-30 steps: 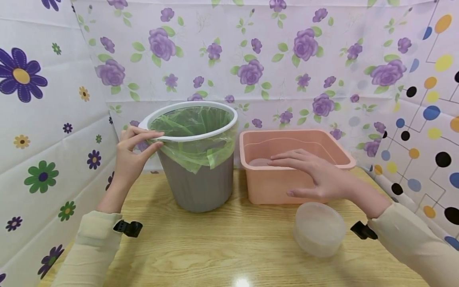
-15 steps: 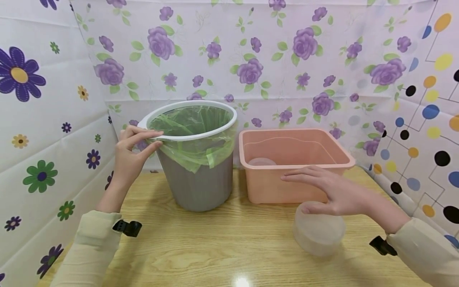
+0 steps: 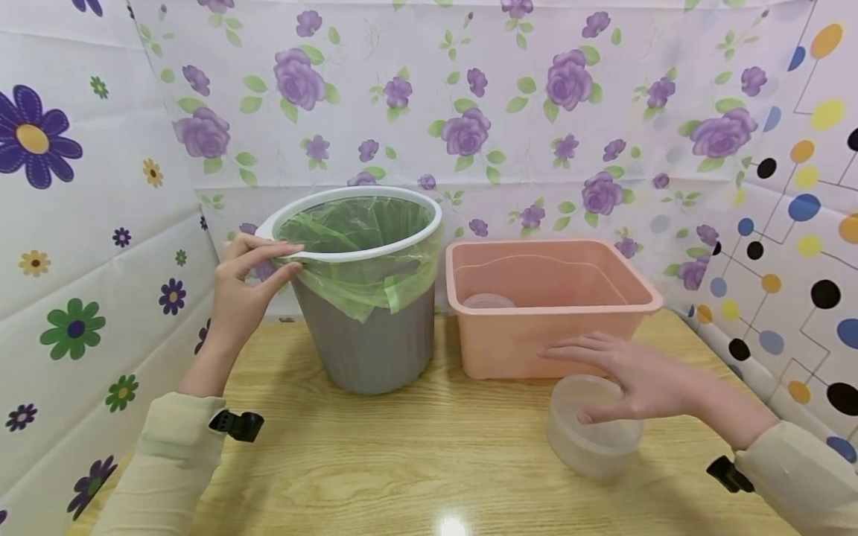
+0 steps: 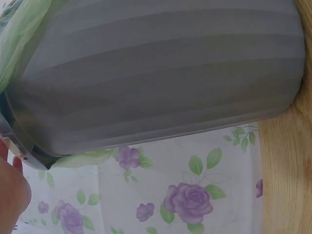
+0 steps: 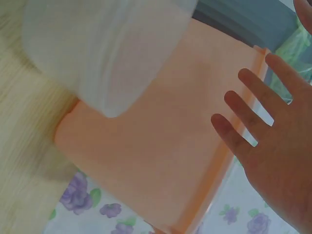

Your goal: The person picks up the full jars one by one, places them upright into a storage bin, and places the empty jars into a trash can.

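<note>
A grey trash can (image 3: 378,346) stands on the table at left centre, lined with a green plastic bag (image 3: 345,292) folded over its edge under a white ring (image 3: 365,255). My left hand (image 3: 243,286) pinches that ring at its left side, thumb below and fingers on top; the left wrist view shows only part of this hand (image 4: 12,195). On the right, a round translucent plastic container (image 3: 582,445) sits on the table. Over it hovers my right hand (image 3: 630,376), fingers spread and holding nothing. The right wrist view shows its fingers extended beside the container (image 5: 102,53).
Behind the container is a pink plastic basin (image 3: 512,342), right of the trash can. Inside it, at the left, the top of another translucent round piece (image 3: 489,301) shows. Flowered and dotted sheets hang around the wooden table (image 3: 375,461).
My right hand has moved back from above the basin's front rim, down and to the right, over the round container. The left hand keeps its pinch on the ring.
</note>
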Motion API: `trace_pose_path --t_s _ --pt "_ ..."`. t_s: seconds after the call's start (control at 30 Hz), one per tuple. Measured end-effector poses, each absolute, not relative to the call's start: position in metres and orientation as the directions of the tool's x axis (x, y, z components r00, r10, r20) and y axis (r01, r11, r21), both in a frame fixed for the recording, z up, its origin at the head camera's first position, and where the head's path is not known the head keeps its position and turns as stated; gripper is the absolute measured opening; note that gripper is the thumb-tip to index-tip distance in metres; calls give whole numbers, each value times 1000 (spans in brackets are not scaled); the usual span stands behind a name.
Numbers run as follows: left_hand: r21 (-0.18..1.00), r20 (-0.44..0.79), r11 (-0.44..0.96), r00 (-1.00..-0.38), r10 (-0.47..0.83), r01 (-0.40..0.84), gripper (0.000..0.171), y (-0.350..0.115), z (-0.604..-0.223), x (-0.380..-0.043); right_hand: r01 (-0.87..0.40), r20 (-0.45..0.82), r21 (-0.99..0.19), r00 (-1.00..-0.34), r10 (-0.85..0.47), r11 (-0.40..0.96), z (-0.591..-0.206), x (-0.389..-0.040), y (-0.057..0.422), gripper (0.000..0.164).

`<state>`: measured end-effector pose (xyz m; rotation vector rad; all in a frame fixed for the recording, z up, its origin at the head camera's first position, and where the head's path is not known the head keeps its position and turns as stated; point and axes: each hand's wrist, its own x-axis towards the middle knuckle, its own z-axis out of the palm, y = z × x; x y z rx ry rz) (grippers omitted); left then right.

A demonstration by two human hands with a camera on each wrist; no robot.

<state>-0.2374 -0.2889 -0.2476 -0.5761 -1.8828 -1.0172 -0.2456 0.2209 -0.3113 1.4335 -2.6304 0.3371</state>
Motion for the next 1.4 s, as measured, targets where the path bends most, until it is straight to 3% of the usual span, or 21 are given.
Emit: trace_pose_path --t_s 0.53,0.83,1.07,1.4 --pt "412 873 542 -487 -6 733 23 -281 -241 -229 -798 77 -162 -597 -799 580 -335 -252 232 86" --pt "422 868 543 -496 -12 726 23 -281 -242 -230 -803 38 -146 -588 -808 578 -341 -253 236 91" --pt "417 870 547 -493 -8 726 23 -282 -242 -229 -748 -89 -211 -627 -774 630 -340 -251 236 100" --pt "422 866 550 -500 -10 721 23 -284 -244 -232 -779 -63 -161 -605 -794 606 -348 -256 229 103"
